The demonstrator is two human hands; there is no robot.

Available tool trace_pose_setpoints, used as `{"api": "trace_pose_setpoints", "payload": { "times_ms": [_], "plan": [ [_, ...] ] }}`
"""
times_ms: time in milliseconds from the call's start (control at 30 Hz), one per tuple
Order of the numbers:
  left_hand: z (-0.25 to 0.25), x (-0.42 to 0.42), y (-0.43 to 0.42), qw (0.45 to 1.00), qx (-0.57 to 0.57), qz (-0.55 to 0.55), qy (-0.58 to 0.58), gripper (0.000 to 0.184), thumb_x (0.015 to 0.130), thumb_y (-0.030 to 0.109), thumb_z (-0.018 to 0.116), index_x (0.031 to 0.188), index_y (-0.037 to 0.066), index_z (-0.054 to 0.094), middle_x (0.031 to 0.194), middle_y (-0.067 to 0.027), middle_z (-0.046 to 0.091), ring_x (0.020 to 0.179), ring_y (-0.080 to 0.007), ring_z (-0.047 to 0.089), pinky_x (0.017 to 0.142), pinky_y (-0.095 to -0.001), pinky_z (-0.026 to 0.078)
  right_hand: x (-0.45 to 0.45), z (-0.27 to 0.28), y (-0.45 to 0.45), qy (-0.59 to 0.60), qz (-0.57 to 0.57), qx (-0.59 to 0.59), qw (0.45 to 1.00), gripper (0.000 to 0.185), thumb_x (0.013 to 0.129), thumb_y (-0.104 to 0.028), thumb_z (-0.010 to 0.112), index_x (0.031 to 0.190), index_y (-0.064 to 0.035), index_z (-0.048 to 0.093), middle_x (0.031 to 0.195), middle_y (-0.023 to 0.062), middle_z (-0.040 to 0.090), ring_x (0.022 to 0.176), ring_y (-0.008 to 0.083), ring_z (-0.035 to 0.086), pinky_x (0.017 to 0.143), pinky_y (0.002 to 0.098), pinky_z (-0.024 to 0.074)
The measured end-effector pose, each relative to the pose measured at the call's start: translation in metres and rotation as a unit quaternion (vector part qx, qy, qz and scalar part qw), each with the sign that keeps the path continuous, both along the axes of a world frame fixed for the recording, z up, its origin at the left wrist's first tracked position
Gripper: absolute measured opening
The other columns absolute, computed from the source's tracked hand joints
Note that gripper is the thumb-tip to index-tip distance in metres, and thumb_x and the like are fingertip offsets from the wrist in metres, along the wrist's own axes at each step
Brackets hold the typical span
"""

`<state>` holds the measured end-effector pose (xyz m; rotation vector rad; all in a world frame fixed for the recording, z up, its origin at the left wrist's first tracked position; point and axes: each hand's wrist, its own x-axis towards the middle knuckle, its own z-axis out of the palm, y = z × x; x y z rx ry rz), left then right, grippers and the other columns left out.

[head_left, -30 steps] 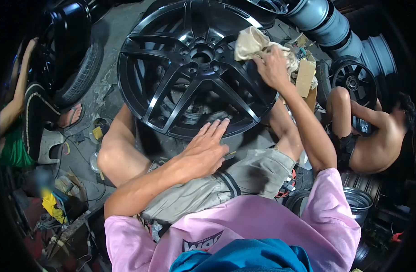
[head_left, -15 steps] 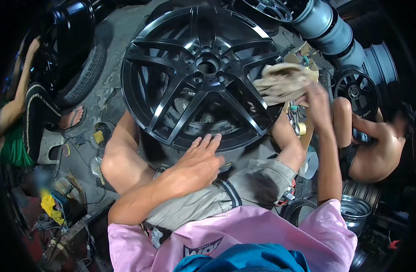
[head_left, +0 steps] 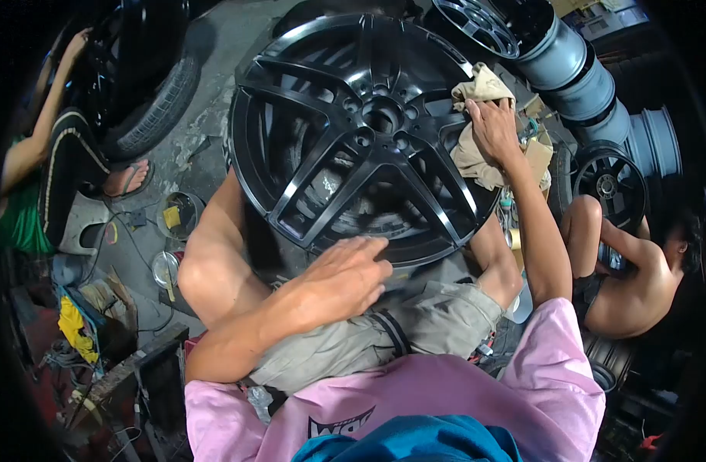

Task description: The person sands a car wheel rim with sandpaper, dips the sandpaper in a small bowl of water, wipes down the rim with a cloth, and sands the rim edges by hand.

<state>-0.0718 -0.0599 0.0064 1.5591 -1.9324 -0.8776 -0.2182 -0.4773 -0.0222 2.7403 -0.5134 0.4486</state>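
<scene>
A glossy black five-spoke wheel rim [head_left: 381, 165] is tilted up in front of me between my knees. On its right edge lies a crumpled beige cloth [head_left: 476, 158], and my right hand [head_left: 493, 127] presses on it with the fingers bent over it. My left hand [head_left: 343, 273] is at the rim's lower edge, fingers stretched out and holding nothing. Whether its fingertips touch the rim I cannot tell.
Silver-grey wheel rims [head_left: 587, 85] are stacked at the upper right. One person [head_left: 634, 269] crouches at the right; another person's arm [head_left: 41, 135] reaches toward a tyre [head_left: 149, 112] at the left. A small container [head_left: 180, 215] and a yellow cloth [head_left: 76, 331] lie at the left.
My right hand has come down over the cloth, which now lies flatter along the rim's right edge. My left hand's fingers have shifted slightly. The whole view has swung, so the rim appears farther right.
</scene>
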Motion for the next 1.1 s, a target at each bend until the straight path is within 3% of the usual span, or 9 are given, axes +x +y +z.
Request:
{"api": "trace_pose_setpoints", "payload": {
  "times_ms": [100,200,300,500,567,767,900,967,1100],
  "plan": [
    [0.017,0.008,-0.003,0.999,0.037,0.003,-0.005,0.022,0.096,0.017,0.072,0.108,-0.001,0.068,0.149,-0.0299,0.053,0.132,-0.0465,0.057,0.111,-0.0514,0.048,0.019,-0.003,0.023,0.042,-0.119,0.044,0.991,0.044,0.111,-0.031,0.045,0.109,-0.0012,0.077,0.105,0.0235,0.076,0.103,0.0483,0.065,0.095,0.0564,0.0479],
    [0.021,0.004,-0.009,0.998,0.063,-0.011,-0.008,0.021,0.096,0.016,0.072,0.109,-0.001,0.069,0.148,-0.0293,0.054,0.131,-0.0455,0.058,0.109,-0.0511,0.049,0.056,-0.020,0.055,-0.086,-0.022,0.034,0.995,0.045,0.106,-0.032,0.053,0.086,0.0003,0.077,0.096,0.0252,0.076,0.091,0.0449,0.070,0.091,0.0558,0.0506],
    [0.005,-0.001,-0.009,0.999,0.039,-0.007,-0.012,0.021,0.096,0.017,0.073,0.107,-0.001,0.070,0.147,-0.0275,0.056,0.131,-0.0444,0.059,0.109,-0.0504,0.050,0.062,-0.009,0.063,0.007,-0.119,0.200,0.973,0.043,0.104,-0.032,0.056,0.086,0.0001,0.077,0.092,0.0259,0.075,0.093,0.0444,0.070,0.088,0.0551,0.0520],
    [0.004,0.003,-0.013,0.999,0.047,0.008,0.004,0.022,0.097,0.018,0.072,0.104,-0.002,0.070,0.145,-0.0235,0.059,0.131,-0.0426,0.059,0.109,-0.0488,0.050,0.004,-0.012,-0.027,-0.135,-0.058,0.170,0.975,0.037,0.103,-0.034,0.064,0.115,-0.0020,0.076,0.101,0.0273,0.064,0.098,0.0428,0.062,0.091,0.0508,0.0487],
    [0.008,0.004,-0.016,0.999,0.049,-0.002,0.003,0.022,0.097,0.019,0.072,0.104,-0.002,0.069,0.144,-0.0232,0.059,0.131,-0.0425,0.060,0.109,-0.0485,0.050,0.001,0.006,0.004,-0.110,0.026,0.168,0.979,0.037,0.101,-0.035,0.067,0.118,-0.0034,0.076,0.106,0.0242,0.063,0.103,0.0419,0.060,0.095,0.0492,0.0476],
    [0.007,0.007,-0.006,1.000,0.027,-0.001,0.013,0.021,0.097,0.018,0.071,0.104,-0.002,0.069,0.144,-0.0256,0.059,0.129,-0.0439,0.060,0.108,-0.0499,0.050,-0.047,0.017,0.024,-0.082,-0.014,0.123,0.989,0.059,0.092,-0.042,0.078,0.139,-0.0095,0.063,0.140,0.0206,0.057,0.129,0.0421,0.058,0.111,0.0491,0.0463],
    [0.007,0.010,-0.003,1.000,0.024,0.007,0.007,0.021,0.097,0.017,0.071,0.103,-0.002,0.069,0.145,-0.0260,0.059,0.130,-0.0441,0.060,0.109,-0.0501,0.050,-0.048,0.045,-0.014,0.008,-0.001,0.230,0.973,0.032,0.089,-0.009,0.069,0.120,-0.0001,0.066,0.120,0.0220,0.063,0.110,0.0452,0.065,0.093,0.0478,0.0529],
    [0.009,0.013,-0.001,0.999,0.032,0.008,0.018,0.020,0.097,0.017,0.071,0.102,-0.003,0.068,0.145,-0.0259,0.059,0.131,-0.0440,0.060,0.110,-0.0499,0.050,-0.048,0.056,-0.060,0.001,0.074,0.139,0.988,0.029,0.091,-0.008,0.068,0.118,-0.0005,0.068,0.107,0.0205,0.069,0.102,0.0412,0.071,0.089,0.0453,0.0554],
    [0.019,0.017,0.004,0.999,0.039,0.016,0.015,0.020,0.098,0.017,0.070,0.102,-0.003,0.068,0.143,-0.0259,0.060,0.130,-0.0440,0.060,0.109,-0.0497,0.050,-0.021,0.121,-0.079,-0.238,-0.128,0.190,0.944,0.032,0.099,-0.019,0.070,0.125,-0.0018,0.070,0.103,0.0189,0.078,0.094,0.0257,0.076,0.084,0.0386,0.0575]
  ]
}}
